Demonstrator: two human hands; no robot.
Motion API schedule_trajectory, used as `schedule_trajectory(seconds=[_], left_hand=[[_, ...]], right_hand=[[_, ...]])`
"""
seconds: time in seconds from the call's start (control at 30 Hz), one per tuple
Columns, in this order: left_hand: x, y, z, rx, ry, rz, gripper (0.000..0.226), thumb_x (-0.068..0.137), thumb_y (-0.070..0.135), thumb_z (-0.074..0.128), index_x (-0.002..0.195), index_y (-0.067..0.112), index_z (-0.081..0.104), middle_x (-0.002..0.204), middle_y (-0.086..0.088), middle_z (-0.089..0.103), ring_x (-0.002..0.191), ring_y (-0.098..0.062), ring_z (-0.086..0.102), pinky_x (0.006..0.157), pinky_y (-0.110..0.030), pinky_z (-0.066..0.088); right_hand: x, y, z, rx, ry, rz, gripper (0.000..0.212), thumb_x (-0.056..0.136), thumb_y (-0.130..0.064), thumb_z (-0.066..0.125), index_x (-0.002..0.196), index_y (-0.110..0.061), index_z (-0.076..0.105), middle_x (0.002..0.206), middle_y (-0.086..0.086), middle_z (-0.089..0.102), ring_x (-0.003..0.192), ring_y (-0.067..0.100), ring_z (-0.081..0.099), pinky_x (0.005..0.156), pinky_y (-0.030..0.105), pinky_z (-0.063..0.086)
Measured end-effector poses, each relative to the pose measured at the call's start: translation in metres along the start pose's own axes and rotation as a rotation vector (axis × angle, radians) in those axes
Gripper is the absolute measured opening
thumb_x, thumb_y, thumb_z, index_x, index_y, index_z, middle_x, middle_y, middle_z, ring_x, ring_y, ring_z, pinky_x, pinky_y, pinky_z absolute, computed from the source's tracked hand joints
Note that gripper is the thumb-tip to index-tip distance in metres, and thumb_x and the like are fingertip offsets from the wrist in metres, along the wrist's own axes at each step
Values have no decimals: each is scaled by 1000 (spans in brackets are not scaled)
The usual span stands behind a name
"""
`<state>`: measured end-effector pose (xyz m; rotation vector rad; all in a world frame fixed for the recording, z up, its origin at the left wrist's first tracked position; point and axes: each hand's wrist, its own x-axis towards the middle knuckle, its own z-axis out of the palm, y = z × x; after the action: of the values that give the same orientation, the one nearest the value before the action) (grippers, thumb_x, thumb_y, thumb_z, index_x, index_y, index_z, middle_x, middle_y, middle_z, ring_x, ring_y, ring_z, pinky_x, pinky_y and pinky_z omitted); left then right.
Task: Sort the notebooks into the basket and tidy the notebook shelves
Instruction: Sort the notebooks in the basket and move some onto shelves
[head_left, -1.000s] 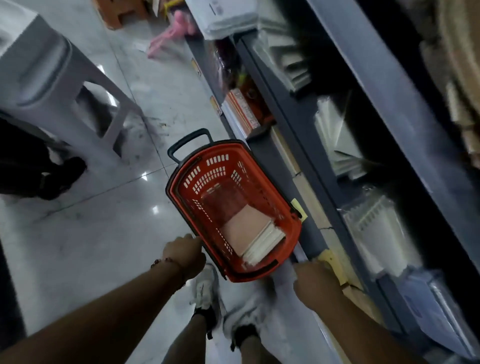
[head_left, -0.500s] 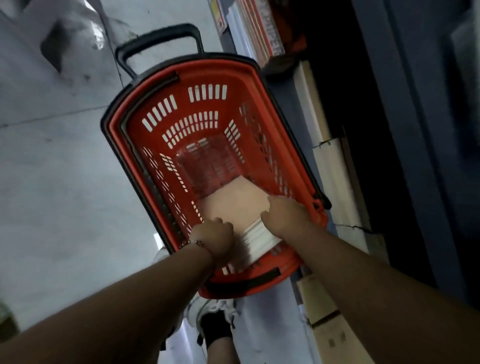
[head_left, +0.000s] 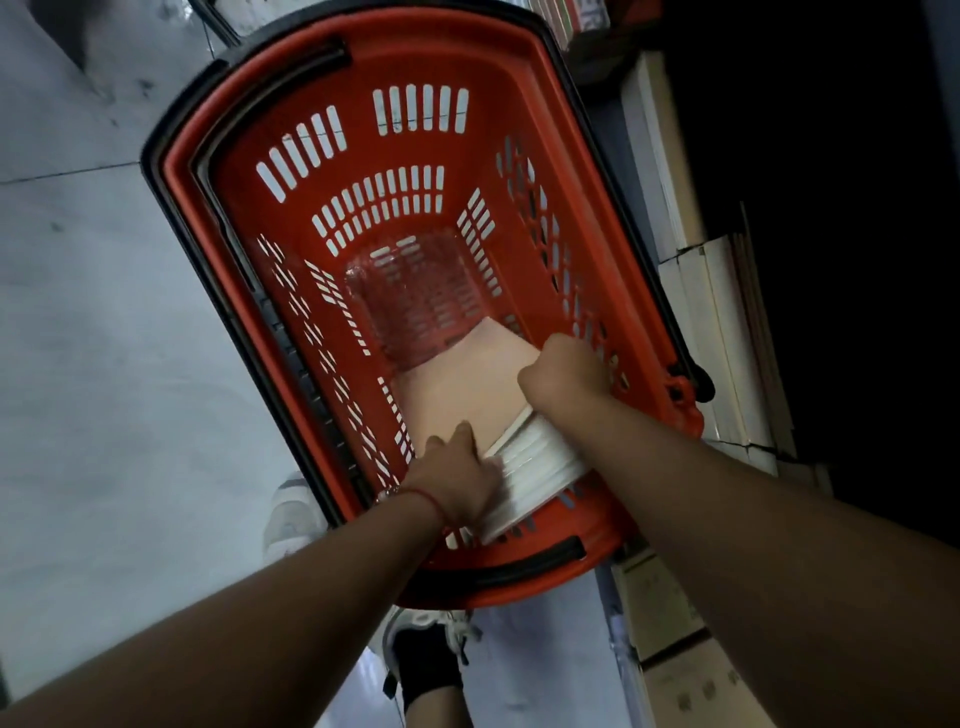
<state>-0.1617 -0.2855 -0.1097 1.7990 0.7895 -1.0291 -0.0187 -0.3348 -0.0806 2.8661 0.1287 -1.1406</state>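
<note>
Pale tiled floor (head_left: 104, 364) carries the red basket (head_left: 363, 67). At its five o'clock end lies the notebook stack (head_left: 467, 395); left hand (head_left: 457, 475) and right hand (head_left: 563, 369) both grip it. They seem mid-lift or squaring it; next, a level, two-handed raise.

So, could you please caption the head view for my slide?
Both hands, left and right, on a stack of pink-covered notebooks inside a red slotted plastic basket.

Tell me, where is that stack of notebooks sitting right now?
In the head view, the stack of notebooks lies at the near end of the red basket, against its right wall, with the left hand and right hand both on it.
</note>
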Motion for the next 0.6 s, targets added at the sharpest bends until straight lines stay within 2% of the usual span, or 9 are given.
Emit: schedule_trajectory(seconds=[0.07, 0.1, 0.17, 0.23, 0.33, 0.4, 0.47, 0.53, 0.6], left_hand=[[-1, -1, -2, -76, 18, -19, 73, 80, 66, 44, 133, 17, 41, 120, -18, 59, 104, -39, 61, 94, -47, 52], [-2, -2, -3, -105, 32, -22, 68, 83, 62, 47, 133, 18, 41, 118, -17, 61, 103, -37, 62, 93, -46, 52], [-7, 0, -7, -142, 85, -9, 53, 95, 47, 49, 139, 20, 38, 119, -16, 62, 103, -34, 62, 93, -40, 52], [-17, 3, -12, -138, 152, 13, 54, 102, 37, 44, 152, 21, 30, 125, -17, 62, 109, -35, 61, 94, -34, 48], [-45, 14, -23, -151, 226, 58, 52, 105, 32, 40, 155, 24, 28, 125, -16, 65, 108, -35, 63, 93, -37, 50], [-69, 25, -30, -141, 273, 93, 47, 104, 31, 40, 151, 27, 36, 122, -14, 67, 106, -35, 64, 90, -39, 51], [-95, 36, -36, -128, 314, 135, 43, 104, 31, 40, 147, 29, 42, 119, -12, 69, 107, -34, 64, 88, -40, 51], [-124, 47, -43, -116, 320, 193, 44, 102, 33, 40, 146, 32, 41, 116, -10, 71, 105, -32, 65, 86, -40, 52], [-151, 54, -51, -50, 249, 260, 46, 102, 40, 40, 148, 35, 38, 115, -6, 71, 102, -28, 66, 83, -37, 53]], right_hand=[[3, -7, -1, 280, -127, 103, 39, 88, -15, 57, 124, 1, 59, 124, 20, 61, 110, 36, 61, 87, 34, 49], [2, -9, -3, 405, -178, 131, 33, 88, -14, 58, 116, 3, 60, 113, 21, 64, 95, 34, 64, 81, 34, 51], [-4, -11, -11, 611, -233, 163, 14, 87, -11, 59, 96, 0, 59, 79, 15, 60, 59, 24, 56, 60, 30, 47], [-14, -11, -22, 715, -242, 170, 9, 87, -11, 60, 89, -3, 58, 64, 9, 53, 49, 18, 48, 51, 25, 42], [-37, -13, -42, 851, -220, 136, 7, 86, -14, 61, 85, -8, 57, 65, 6, 53, 52, 15, 49, 46, 22, 43], [-57, -15, -51, 961, -178, 135, 8, 84, -17, 61, 89, -11, 61, 77, 4, 61, 66, 17, 58, 63, 31, 55], [-82, -17, -57, 1033, -170, 158, 30, 77, -20, 64, 107, -15, 62, 94, 2, 69, 83, 20, 66, 79, 41, 59], [-111, -19, -63, 1033, -148, 168, 42, 74, -18, 64, 115, -14, 59, 102, 7, 70, 88, 26, 69, 78, 42, 60], [-137, -13, -71, 974, -83, 160, 50, 68, -22, 56, 117, -14, 61, 105, 10, 71, 92, 31, 69, 81, 48, 59]])
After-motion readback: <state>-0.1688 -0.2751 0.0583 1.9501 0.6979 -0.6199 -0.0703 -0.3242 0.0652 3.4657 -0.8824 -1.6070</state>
